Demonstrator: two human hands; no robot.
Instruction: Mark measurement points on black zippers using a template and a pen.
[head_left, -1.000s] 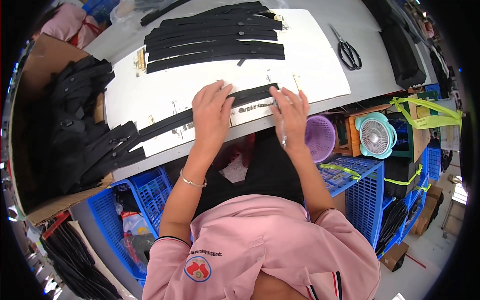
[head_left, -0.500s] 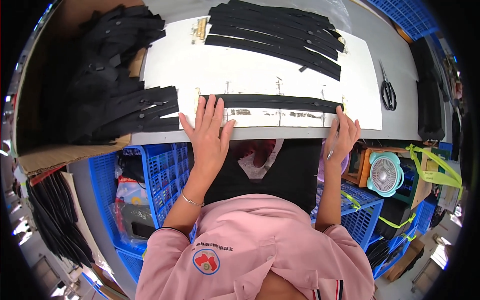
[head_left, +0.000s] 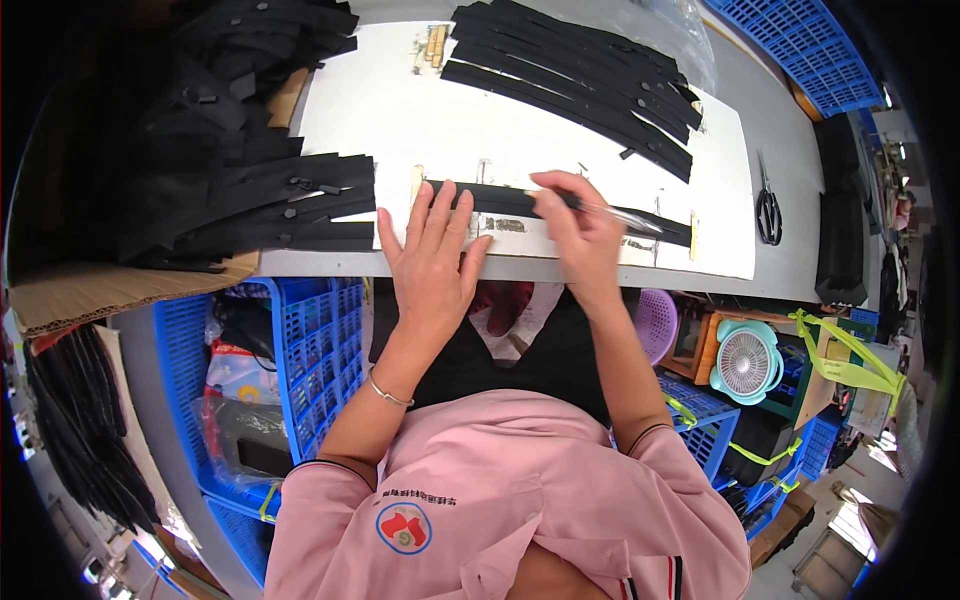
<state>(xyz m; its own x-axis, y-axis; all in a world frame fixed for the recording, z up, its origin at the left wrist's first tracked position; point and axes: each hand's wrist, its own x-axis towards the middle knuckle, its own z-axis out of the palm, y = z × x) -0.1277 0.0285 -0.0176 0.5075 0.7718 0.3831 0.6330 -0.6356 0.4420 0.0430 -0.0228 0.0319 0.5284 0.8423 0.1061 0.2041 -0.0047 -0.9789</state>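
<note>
One black strip (head_left: 503,202) lies lengthwise roughly along the near edge of the bench (head_left: 797,175), left hand (head_left: 434,268), fingers apart, pressed near its left end, right hand (head_left: 587,245), fingers clamped on a pen-like tool (head_left: 622,214), at mid-length.

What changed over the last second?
The black strip slid right, away from the pile; the left hand shifted to its left end. The right hand released the right end, moving left to mid-strip, its silver pen swung around. Scissors and strip stack stayed put.

The left hand (head_left: 434,252) lies on a black strip (head_left: 503,200); the right hand (head_left: 590,243) grips a slim pen-like tool (head_left: 628,216).
</note>
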